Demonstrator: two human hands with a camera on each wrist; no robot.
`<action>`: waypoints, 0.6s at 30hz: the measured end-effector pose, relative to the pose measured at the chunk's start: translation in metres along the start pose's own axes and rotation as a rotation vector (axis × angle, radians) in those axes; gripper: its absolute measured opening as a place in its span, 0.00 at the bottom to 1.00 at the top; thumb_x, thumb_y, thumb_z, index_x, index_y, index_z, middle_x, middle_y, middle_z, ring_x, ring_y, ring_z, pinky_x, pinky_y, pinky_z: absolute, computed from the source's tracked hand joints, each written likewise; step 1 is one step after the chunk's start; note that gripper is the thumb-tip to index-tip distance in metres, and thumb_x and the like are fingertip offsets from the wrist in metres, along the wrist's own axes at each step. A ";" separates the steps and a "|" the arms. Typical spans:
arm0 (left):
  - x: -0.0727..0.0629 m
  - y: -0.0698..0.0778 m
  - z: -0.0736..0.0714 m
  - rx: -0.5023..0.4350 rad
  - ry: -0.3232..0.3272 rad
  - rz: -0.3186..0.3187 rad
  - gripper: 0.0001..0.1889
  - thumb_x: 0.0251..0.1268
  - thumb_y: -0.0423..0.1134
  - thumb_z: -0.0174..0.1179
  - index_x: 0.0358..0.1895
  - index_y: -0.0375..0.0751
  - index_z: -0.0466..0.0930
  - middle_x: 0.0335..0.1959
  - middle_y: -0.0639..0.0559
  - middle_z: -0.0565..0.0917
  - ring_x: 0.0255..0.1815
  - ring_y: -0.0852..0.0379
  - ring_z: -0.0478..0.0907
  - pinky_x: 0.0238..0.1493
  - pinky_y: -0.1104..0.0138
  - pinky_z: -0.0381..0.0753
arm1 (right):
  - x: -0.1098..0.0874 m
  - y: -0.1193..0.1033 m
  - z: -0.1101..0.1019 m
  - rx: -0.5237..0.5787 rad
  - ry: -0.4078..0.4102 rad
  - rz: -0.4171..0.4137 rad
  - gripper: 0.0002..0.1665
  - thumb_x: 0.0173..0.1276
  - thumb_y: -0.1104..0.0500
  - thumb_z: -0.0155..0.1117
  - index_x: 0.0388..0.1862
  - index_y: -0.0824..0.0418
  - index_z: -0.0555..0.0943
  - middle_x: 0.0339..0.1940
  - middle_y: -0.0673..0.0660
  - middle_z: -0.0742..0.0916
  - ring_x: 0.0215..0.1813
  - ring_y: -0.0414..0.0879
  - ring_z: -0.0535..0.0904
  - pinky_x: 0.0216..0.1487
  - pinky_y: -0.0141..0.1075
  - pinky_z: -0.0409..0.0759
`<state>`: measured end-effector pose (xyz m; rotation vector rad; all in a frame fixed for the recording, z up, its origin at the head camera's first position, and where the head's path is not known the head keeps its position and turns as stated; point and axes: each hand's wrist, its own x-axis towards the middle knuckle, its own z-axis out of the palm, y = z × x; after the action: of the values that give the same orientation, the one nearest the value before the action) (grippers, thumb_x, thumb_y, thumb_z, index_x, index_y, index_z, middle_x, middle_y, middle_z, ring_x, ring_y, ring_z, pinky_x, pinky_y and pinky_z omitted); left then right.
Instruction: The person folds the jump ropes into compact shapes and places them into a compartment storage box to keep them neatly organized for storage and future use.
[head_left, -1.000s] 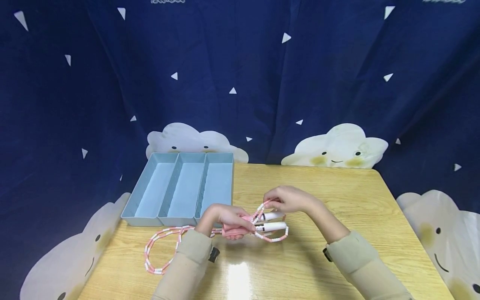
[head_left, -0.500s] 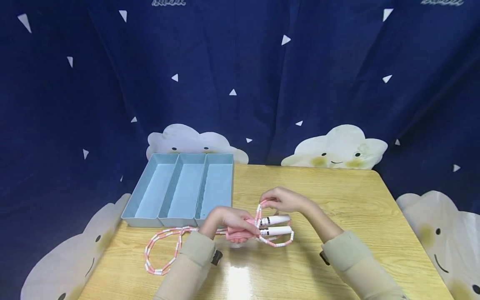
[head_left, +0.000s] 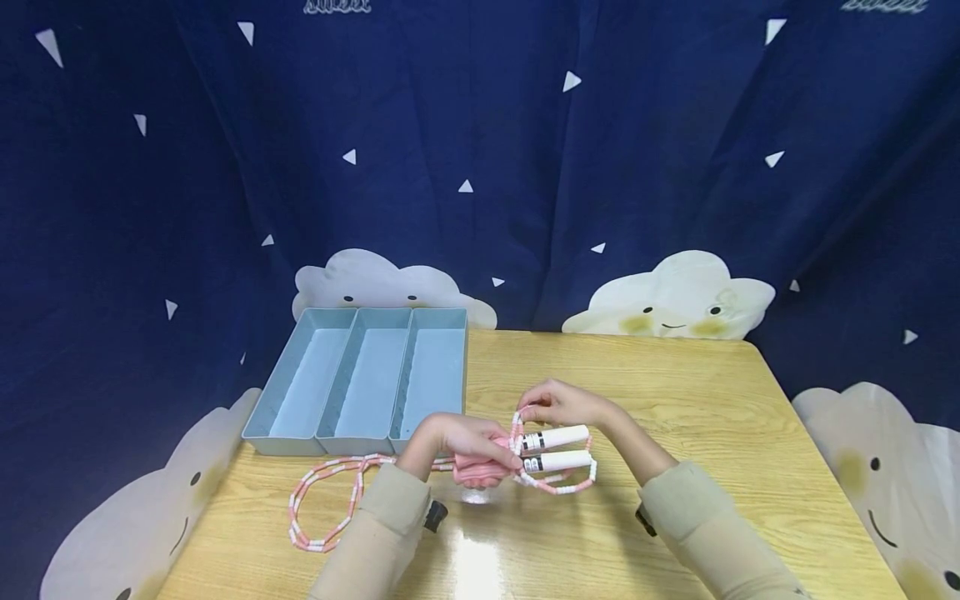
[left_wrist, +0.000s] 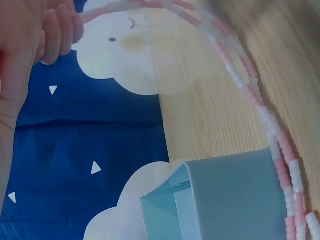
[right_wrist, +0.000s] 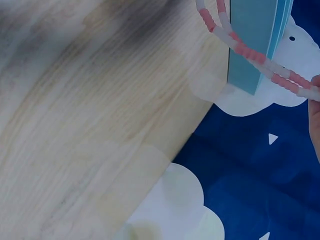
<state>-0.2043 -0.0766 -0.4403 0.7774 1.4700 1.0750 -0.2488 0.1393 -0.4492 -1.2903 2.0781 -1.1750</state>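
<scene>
A beaded jump rope in pink and white is in both hands. My left hand (head_left: 472, 442) grips its two handles (head_left: 558, 461) side by side; the pink grips sit in the palm and the white ends point right. My right hand (head_left: 564, 402), just above the white ends, pinches a doubled length of the beaded rope that comes up by the left thumb. Another bend of beads hangs around the white ends. In the right wrist view the doubled rope (right_wrist: 245, 52) runs to the fingertips at the right edge. The left wrist view shows the rope (left_wrist: 252, 92) arching away from the left hand (left_wrist: 55, 35).
A light blue tray (head_left: 317, 436) with three long compartments stands at the back left of the wooden table (head_left: 660, 392). The rest of the rope lies in a loop (head_left: 294, 508) in front of it. Behind hangs a dark blue curtain (head_left: 420, 108) with clouds.
My left hand has moved slightly right with the handles, whose white ends reach farther right. My right hand has shifted a little left and down, still pinching the rope.
</scene>
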 end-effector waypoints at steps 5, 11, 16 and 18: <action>0.000 0.001 0.000 -0.012 -0.002 0.057 0.19 0.70 0.39 0.45 0.21 0.34 0.71 0.11 0.50 0.74 0.06 0.60 0.68 0.10 0.70 0.70 | 0.000 0.007 0.005 0.091 0.006 0.002 0.10 0.69 0.65 0.52 0.33 0.68 0.79 0.17 0.54 0.74 0.21 0.32 0.67 0.21 0.24 0.67; -0.002 0.001 0.000 -0.087 -0.003 0.086 0.15 0.69 0.39 0.45 0.25 0.34 0.72 0.11 0.50 0.74 0.08 0.60 0.69 0.09 0.71 0.70 | -0.002 -0.004 0.013 0.235 0.041 0.083 0.13 0.69 0.64 0.50 0.35 0.76 0.77 0.24 0.45 0.80 0.26 0.32 0.74 0.26 0.24 0.73; -0.004 -0.001 -0.002 -0.087 0.023 0.106 0.16 0.69 0.39 0.45 0.23 0.34 0.71 0.11 0.50 0.74 0.07 0.61 0.68 0.09 0.71 0.69 | -0.002 -0.025 0.017 0.400 0.054 0.153 0.14 0.70 0.67 0.46 0.36 0.80 0.74 0.25 0.48 0.82 0.27 0.33 0.75 0.27 0.23 0.74; -0.004 -0.002 -0.004 -0.090 0.024 0.121 0.17 0.69 0.39 0.45 0.22 0.33 0.71 0.10 0.50 0.74 0.06 0.61 0.68 0.09 0.71 0.69 | -0.002 -0.039 0.016 0.418 0.029 0.098 0.13 0.70 0.64 0.47 0.35 0.67 0.80 0.27 0.45 0.82 0.29 0.30 0.75 0.28 0.21 0.74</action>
<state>-0.2069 -0.0815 -0.4410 0.8000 1.3988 1.2380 -0.2162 0.1260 -0.4254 -0.9685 1.7633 -1.4892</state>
